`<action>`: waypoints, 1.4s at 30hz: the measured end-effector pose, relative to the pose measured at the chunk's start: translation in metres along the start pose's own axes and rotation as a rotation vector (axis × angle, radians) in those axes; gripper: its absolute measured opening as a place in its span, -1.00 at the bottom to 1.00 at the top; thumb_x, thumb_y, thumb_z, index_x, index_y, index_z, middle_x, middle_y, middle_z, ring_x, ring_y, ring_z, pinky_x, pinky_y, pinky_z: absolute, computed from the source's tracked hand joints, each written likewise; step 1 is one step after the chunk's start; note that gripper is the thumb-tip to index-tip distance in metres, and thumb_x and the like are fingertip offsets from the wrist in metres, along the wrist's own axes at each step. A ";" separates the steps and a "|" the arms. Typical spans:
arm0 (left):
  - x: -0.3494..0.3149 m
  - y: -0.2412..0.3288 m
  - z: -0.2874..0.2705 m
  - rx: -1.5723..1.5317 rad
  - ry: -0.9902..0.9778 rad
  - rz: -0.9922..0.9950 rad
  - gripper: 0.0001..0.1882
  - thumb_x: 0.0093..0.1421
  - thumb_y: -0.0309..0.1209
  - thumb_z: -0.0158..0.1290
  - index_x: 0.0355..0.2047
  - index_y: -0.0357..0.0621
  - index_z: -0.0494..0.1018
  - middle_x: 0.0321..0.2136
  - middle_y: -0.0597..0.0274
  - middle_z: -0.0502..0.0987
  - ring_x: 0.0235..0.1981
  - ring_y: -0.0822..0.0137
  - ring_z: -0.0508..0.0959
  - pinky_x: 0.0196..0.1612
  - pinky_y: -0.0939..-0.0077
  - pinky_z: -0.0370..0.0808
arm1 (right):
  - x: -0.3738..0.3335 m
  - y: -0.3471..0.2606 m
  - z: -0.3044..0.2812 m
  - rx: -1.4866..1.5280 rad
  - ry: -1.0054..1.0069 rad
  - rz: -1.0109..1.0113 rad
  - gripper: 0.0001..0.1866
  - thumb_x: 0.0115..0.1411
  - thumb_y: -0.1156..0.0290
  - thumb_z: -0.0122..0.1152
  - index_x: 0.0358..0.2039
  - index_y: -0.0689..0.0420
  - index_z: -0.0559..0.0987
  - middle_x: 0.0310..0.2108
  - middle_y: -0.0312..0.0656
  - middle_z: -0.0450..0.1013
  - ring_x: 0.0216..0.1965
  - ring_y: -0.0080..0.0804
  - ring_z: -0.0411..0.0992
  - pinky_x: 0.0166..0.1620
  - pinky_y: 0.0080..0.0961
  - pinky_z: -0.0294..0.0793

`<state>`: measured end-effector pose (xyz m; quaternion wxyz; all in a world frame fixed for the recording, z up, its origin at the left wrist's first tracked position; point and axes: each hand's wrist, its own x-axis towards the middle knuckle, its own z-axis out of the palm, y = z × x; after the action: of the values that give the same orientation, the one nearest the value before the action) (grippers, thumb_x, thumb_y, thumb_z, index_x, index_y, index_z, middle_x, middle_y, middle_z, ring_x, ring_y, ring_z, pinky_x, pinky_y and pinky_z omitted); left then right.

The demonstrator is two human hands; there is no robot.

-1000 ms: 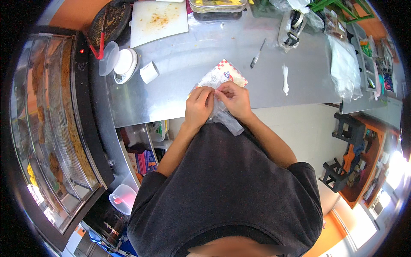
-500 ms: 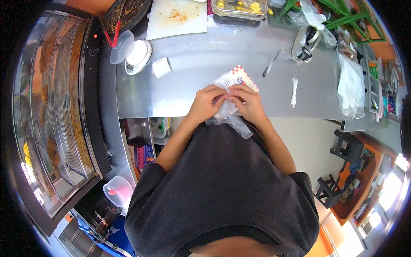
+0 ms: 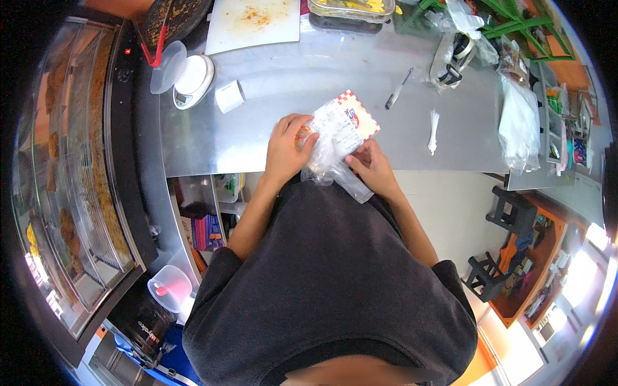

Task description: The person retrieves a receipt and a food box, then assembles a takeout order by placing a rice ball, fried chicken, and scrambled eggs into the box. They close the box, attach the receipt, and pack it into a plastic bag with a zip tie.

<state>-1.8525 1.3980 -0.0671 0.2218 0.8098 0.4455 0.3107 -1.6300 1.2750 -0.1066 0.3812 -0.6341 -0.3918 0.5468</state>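
Observation:
A paper food packet point(image 3: 351, 119) with a red-checked border lies tilted inside a clear plastic bag point(image 3: 328, 157), near the table's front edge. Its gathered end trails down over my black shirt. My left hand point(image 3: 286, 145) is closed round the packet's left side, thumb on top, with something orange-brown showing between the fingers. At the lower right edge, my right hand point(image 3: 374, 168) has thumb and curled fingers together on the clear bag. What lies under the fingertips is partly hidden.
On the steel table point(image 3: 290, 77) are a white scale point(image 3: 193, 76), a paper roll point(image 3: 230, 96), a pen point(image 3: 399, 89) and white ties point(image 3: 434, 132). Behind stand a cutting board point(image 3: 254, 32) and a food tray point(image 3: 351, 9). Plastic bags point(image 3: 519, 125) hang at the right; a glass display case point(image 3: 84, 161) is left.
My hands have drawn apart from the pinched neck of the bag. The left has moved onto the packet's left side, the right down to its lower right edge. More of the packet's printed face shows.

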 end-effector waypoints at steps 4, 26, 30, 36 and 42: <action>-0.011 0.006 0.013 -0.212 -0.123 -0.504 -0.63 0.24 -0.24 0.25 -0.15 -0.27 0.44 -0.35 -0.05 0.57 -0.39 0.11 0.61 -0.26 0.18 0.55 | 0.050 -0.026 0.000 -0.296 0.113 -0.148 -0.72 0.34 0.43 0.28 -0.05 0.22 0.42 -0.23 -0.21 0.55 -0.27 -0.52 0.52 -0.28 -0.52 0.53; -0.058 -0.038 0.003 -0.690 0.182 -0.771 -0.87 0.36 -0.45 0.11 -0.20 -0.29 0.51 -0.38 0.28 0.60 -0.35 0.49 0.54 -0.20 0.58 0.49 | 0.068 -0.090 0.079 -0.171 0.028 -0.564 -0.83 0.31 0.50 0.27 -0.13 0.27 0.56 -0.28 -0.14 0.60 -0.26 -0.45 0.59 -0.18 -0.49 0.61; -0.029 -0.084 -0.004 -0.389 0.653 -0.592 -0.75 0.32 -0.46 0.13 -0.04 -0.30 0.45 -0.34 0.17 0.61 -0.34 0.38 0.57 -0.18 0.49 0.52 | 0.127 -0.127 0.136 -0.361 -0.089 -0.656 -0.70 0.24 0.46 0.29 -0.04 0.26 0.53 -0.18 0.04 0.60 -0.18 -0.14 0.63 -0.08 -0.32 0.63; 0.017 -0.139 -0.030 -0.389 0.621 -0.794 -0.50 0.30 -0.45 0.17 0.19 -0.29 0.29 -0.23 -0.01 0.66 -0.25 0.28 0.62 -0.12 0.38 0.54 | 0.195 -0.156 0.216 -0.656 0.046 -0.255 -0.51 0.13 0.41 0.36 0.07 0.21 0.48 -0.12 0.12 0.58 -0.16 0.06 0.60 -0.08 -0.13 0.58; 0.013 -0.110 -0.053 -0.917 0.723 -0.714 -0.66 0.31 -0.53 0.16 0.06 -0.37 0.43 -0.24 0.15 0.67 -0.42 0.56 0.55 -0.42 0.66 0.44 | 0.185 -0.144 0.214 -0.328 -0.002 -0.616 -0.67 0.17 0.46 0.31 -0.04 0.20 0.58 -0.14 0.05 0.58 -0.22 -0.05 0.61 -0.17 -0.23 0.60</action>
<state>-1.9482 1.4690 -0.0959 0.4684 0.2829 0.5548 0.6267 -1.8363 1.5137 -0.0717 0.4213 -0.5384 -0.6477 0.3364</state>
